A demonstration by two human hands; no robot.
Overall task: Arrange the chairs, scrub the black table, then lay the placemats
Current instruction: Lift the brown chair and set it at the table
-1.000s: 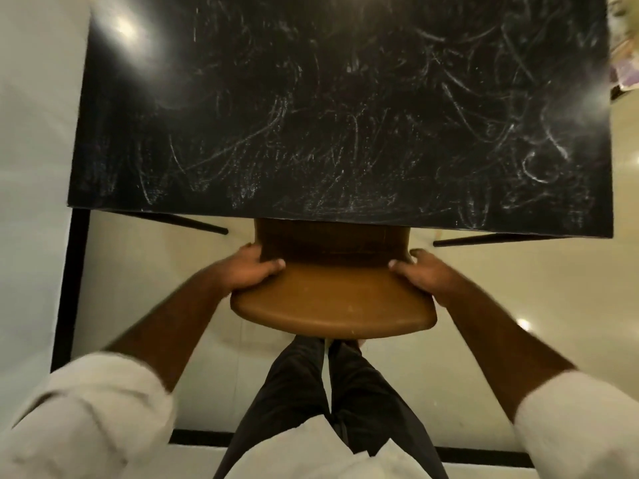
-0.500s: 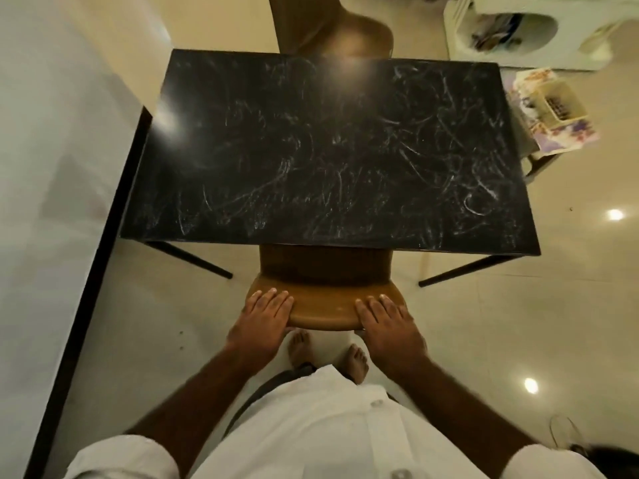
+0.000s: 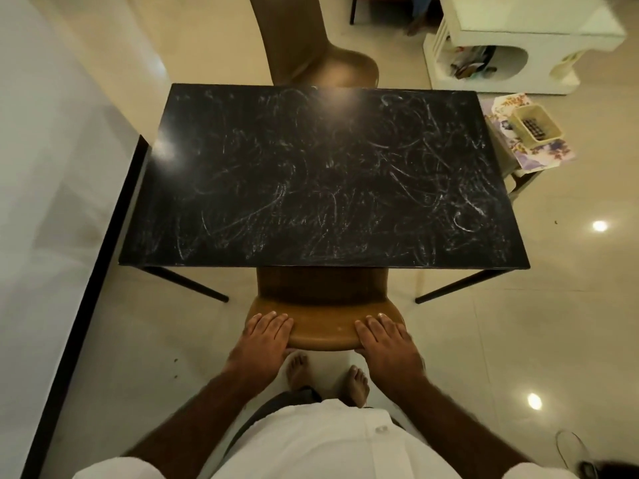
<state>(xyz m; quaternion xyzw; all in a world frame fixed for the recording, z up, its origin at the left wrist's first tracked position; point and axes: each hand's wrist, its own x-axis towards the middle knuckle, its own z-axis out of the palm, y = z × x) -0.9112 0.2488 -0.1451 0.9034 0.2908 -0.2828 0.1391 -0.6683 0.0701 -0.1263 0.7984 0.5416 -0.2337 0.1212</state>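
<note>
Both hands on the near brown moulded-plastic chair (image 3: 321,328) now: the left hand (image 3: 266,344) and right hand (image 3: 389,344) lie flat on the top of its backrest, fingers straight and close together. The thumbs drop behind the rear edge, so their hold cannot be told. The chair's seat sits tucked beneath the near edge of the black rectangular table (image 3: 325,174), whose top is covered in whitish scribbled smears. A second brown moulded chair (image 3: 311,60) stands at the far edge. Just beside the table's far right corner, floral-printed flat placemats (image 3: 549,155) lie under a cream plastic basket (image 3: 534,127).
</note>
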